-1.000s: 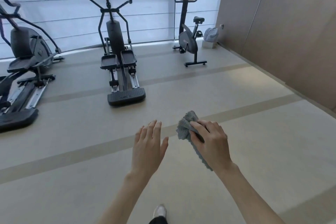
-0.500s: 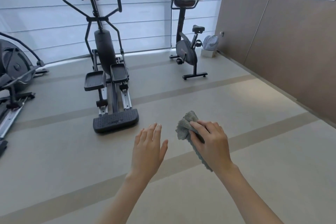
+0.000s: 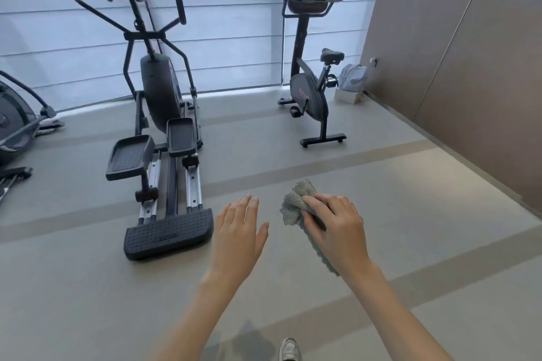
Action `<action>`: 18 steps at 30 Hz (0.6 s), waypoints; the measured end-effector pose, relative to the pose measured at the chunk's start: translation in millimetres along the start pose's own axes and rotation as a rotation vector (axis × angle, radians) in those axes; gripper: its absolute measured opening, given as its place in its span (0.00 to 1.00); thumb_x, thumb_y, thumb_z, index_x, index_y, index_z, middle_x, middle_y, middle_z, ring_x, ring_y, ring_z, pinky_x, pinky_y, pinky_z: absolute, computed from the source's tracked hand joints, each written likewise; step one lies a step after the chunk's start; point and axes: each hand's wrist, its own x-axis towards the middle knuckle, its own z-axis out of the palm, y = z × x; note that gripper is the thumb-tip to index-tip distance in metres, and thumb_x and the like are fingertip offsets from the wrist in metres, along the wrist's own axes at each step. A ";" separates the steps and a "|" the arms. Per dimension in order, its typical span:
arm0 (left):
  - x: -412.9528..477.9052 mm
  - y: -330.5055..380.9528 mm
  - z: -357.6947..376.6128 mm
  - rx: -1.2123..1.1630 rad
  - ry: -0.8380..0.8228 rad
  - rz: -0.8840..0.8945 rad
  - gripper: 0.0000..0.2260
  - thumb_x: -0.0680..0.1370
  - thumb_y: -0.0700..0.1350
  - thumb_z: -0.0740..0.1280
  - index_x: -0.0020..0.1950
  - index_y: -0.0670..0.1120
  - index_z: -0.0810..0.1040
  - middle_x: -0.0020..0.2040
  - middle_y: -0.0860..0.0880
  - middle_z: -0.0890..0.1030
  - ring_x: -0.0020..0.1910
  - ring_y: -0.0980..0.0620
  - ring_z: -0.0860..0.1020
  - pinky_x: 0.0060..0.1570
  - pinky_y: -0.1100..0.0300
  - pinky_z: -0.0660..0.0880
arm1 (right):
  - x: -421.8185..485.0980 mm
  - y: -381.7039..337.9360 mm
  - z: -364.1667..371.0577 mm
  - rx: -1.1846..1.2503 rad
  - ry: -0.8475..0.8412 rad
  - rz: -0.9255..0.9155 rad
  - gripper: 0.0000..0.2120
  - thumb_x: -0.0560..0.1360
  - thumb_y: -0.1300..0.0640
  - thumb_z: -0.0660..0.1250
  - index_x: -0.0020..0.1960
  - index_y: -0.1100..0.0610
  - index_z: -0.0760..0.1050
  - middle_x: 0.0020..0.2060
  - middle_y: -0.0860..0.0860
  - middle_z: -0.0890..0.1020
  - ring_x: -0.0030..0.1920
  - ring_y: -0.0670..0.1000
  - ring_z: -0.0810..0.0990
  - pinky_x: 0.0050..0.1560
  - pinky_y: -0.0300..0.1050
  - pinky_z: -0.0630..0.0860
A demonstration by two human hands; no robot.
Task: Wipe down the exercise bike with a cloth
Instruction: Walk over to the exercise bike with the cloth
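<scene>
Head-camera view of a gym floor (image 3: 410, 243), looking forward and down over both bare forearms. Right hand (image 3: 337, 228): held palm-down in the lower centre-right, fingers curled closed around a bunched grey cloth (image 3: 296, 205); the cloth protrudes from the thumb side of the hand toward the left, and a strip of it hangs beneath the palm toward the wrist. Left hand (image 3: 237, 231): just beside the cloth but not touching it, palm-down, fingers extended and held together, gripping nothing. Exercise bike (image 3: 313, 67): upright near the far window blinds (image 3: 234, 38), well apart from both hands and beyond the right hand, with console and handlebars at top, saddle to the right of the post, and a rear foot bar resting on the floor. Elliptical trainer (image 3: 161, 126): left of the bike, its rear step plate near the left hand. Second machine (image 3: 14, 126): partly cut off at the left edge. Pale bag (image 3: 353, 76): on a small white box in the corner behind the bike, against the brown wall (image 3: 469, 67). Shoe tip (image 3: 289, 350): at the bottom edge.
</scene>
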 end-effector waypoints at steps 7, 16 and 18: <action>148.9 -24.6 74.9 0.009 0.010 -0.064 0.21 0.73 0.46 0.72 0.62 0.37 0.76 0.59 0.40 0.79 0.58 0.42 0.78 0.59 0.46 0.74 | 113.6 94.2 97.5 0.051 -0.027 -0.042 0.10 0.69 0.58 0.74 0.50 0.57 0.82 0.45 0.52 0.83 0.42 0.56 0.80 0.41 0.49 0.77; 307.1 -81.2 183.5 0.016 -0.006 -0.083 0.21 0.73 0.46 0.72 0.63 0.37 0.76 0.59 0.40 0.79 0.58 0.42 0.78 0.59 0.46 0.74 | 229.4 190.1 240.4 0.076 -0.076 -0.054 0.09 0.70 0.57 0.74 0.50 0.57 0.82 0.46 0.52 0.83 0.43 0.56 0.80 0.42 0.51 0.77; 348.1 -97.8 211.3 0.005 0.000 -0.078 0.21 0.73 0.46 0.72 0.62 0.37 0.76 0.59 0.40 0.79 0.58 0.42 0.78 0.58 0.45 0.75 | 260.0 211.3 276.7 0.070 -0.069 -0.056 0.09 0.70 0.57 0.74 0.50 0.57 0.82 0.46 0.52 0.83 0.43 0.56 0.80 0.42 0.51 0.77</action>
